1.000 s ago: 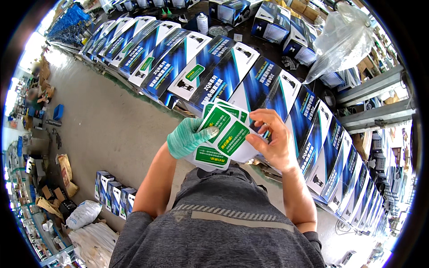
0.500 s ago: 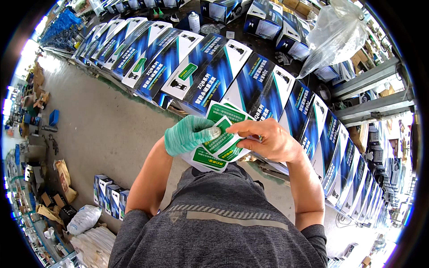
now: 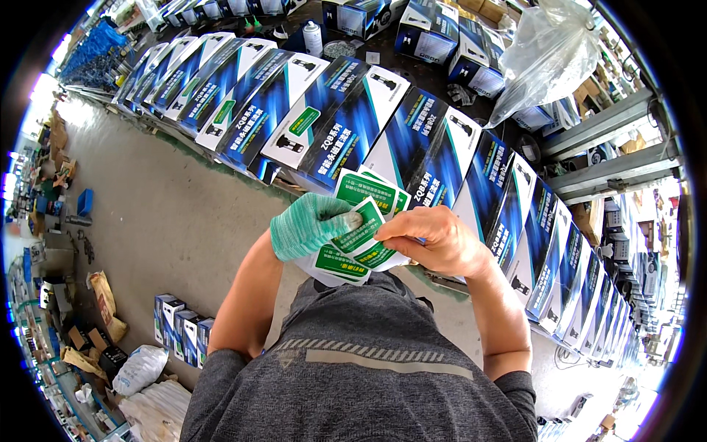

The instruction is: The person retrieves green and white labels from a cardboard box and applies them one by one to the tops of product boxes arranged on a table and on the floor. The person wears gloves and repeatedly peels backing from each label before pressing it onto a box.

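My left hand [image 3: 305, 225], in a green knit glove, holds a fanned stack of green-and-white stickers [image 3: 361, 187] in front of my chest, its thumb pressing on the topmost one. My bare right hand [image 3: 436, 239] pinches the right edge of the top sticker [image 3: 362, 230] between thumb and index finger. More stickers of the stack stick out below the glove. Just beyond the hands stands a row of blue, black and white cartons [image 3: 346, 125]. One carton bears a green label [image 3: 304, 121] on its white part.
A dark bench behind the row carries a spray can [image 3: 313, 38], more cartons [image 3: 427, 31] and a clear plastic bag [image 3: 549, 55]. Metal rails [image 3: 607, 121] stand at the right. On the floor at left are small cartons [image 3: 183, 330] and a white sack [image 3: 141, 368].
My right thumb and index finger have come together on the top sticker's edge, a little lower than before. My left hand keeps its hold on the stack.
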Demonstrator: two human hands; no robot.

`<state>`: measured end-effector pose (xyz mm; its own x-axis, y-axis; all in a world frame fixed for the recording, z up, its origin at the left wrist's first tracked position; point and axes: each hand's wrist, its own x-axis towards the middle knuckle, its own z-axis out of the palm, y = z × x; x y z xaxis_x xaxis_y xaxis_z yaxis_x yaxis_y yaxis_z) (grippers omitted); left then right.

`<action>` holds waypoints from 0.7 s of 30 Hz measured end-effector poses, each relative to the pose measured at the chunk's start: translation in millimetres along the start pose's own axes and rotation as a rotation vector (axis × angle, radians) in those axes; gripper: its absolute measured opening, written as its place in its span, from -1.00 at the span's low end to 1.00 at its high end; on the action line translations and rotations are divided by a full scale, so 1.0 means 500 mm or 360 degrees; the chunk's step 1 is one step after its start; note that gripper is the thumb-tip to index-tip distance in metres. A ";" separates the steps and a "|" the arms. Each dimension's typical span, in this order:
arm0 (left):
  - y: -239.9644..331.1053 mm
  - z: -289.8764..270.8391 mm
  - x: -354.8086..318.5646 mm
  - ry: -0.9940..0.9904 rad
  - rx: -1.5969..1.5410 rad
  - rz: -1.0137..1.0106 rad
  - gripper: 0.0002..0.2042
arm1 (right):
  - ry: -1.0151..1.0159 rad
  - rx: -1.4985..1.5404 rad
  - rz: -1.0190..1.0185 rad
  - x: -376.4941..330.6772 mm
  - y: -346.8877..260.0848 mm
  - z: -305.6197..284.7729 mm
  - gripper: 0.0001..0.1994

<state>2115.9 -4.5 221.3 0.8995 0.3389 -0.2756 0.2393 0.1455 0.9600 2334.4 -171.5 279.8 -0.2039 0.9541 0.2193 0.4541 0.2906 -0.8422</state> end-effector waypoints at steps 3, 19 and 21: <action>-0.016 -0.003 0.001 0.0063 -0.0071 -0.0060 -0.67 | 0.0020 -0.0006 -0.0013 -0.001 0.009 0.008 -0.79; -0.031 -0.034 -0.034 0.0093 -0.0045 -0.0115 -0.67 | -0.0084 0.0054 0.0133 0.048 0.039 0.051 -0.74; -0.033 -0.039 -0.031 0.0103 -0.0084 -0.0110 -0.68 | -0.0039 0.0055 0.0150 0.051 0.035 0.054 -0.77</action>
<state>2090.8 6.1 208.8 0.8558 0.3854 -0.3451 0.2787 0.2184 0.9352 2313.9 -144.1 257.4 -0.1829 0.9750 0.1263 0.4422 0.1963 -0.8752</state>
